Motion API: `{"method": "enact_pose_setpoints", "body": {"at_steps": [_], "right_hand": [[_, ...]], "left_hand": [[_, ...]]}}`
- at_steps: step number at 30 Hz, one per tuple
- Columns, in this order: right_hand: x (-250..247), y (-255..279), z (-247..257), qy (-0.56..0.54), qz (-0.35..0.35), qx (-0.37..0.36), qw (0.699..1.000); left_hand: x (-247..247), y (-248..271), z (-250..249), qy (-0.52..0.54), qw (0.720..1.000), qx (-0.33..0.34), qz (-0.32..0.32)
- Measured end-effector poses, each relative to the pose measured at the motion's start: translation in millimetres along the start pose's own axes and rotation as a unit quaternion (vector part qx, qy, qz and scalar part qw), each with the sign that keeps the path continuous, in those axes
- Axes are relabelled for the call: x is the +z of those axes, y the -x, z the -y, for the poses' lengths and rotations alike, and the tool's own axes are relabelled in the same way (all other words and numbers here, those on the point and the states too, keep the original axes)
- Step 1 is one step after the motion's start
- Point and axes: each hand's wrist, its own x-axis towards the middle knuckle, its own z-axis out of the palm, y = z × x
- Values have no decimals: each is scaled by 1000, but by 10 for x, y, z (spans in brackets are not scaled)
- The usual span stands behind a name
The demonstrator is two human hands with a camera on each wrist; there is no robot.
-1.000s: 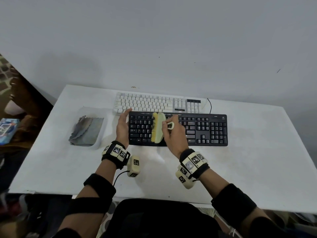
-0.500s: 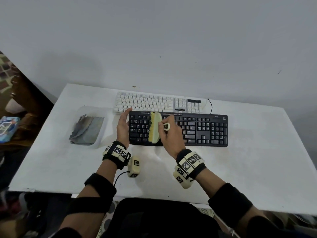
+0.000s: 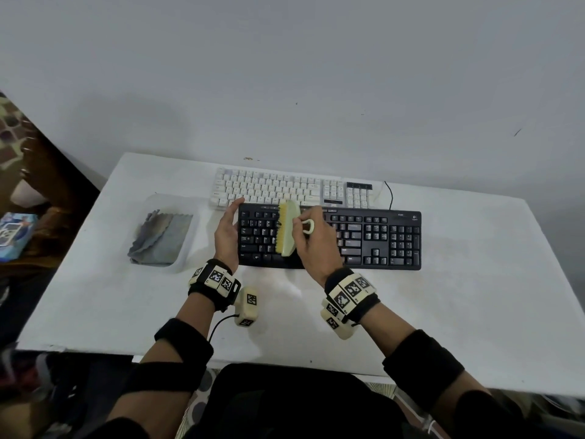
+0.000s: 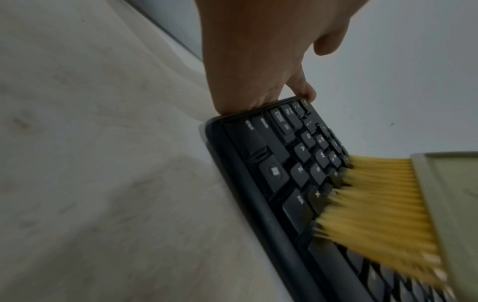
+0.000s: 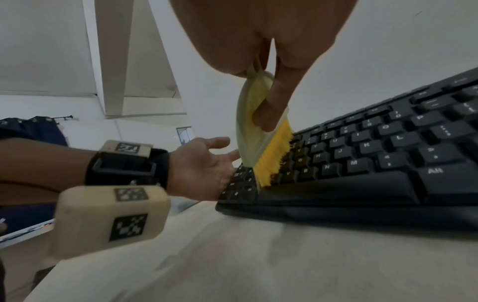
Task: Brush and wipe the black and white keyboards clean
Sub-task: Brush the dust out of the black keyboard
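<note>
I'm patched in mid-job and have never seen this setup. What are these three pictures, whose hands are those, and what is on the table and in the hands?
No machine: a person wears three cameras. The head view looks down at a white table; the other two views come from cameras strapped to each wrist. A white keyboard lies at the back, a black keyboard in front of it, and a grey cloth sits in a clear tray to the left. The right hand grips a pale brush whose yellow bristles touch the black keys. The left hand, fingers straight, rests against that keyboard's left end.
</note>
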Motion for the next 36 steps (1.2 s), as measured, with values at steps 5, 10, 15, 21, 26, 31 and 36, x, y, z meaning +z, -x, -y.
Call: {"method": "enact_pose_setpoints", "body": {"at_steps": [5, 10, 15, 21, 26, 31, 36], "right_hand": [[-26, 153, -51, 10, 85, 8, 996], [-136, -3, 7, -31, -11, 14, 999], [35, -4, -10, -20, 10, -3, 1000], [8, 175, -68, 19, 119, -21, 992], [-87, 55, 23, -7, 43, -20, 999], [27, -23, 67, -15, -1, -26, 1000], [162, 202, -34, 10, 124, -11, 992]], "left_hand": [[-46, -33, 17, -9, 1000, 6, 3], [-74, -38, 19, -6, 1000, 16, 11], [-68, -21, 22, -19, 999, 25, 8], [-62, -5, -8, -21, 1000, 15, 16], [-59, -27, -16, -6, 1000, 3, 29], [-64, -42, -11, -4, 1000, -12, 20], [-81, -44, 5, -15, 1000, 3, 24]]}}
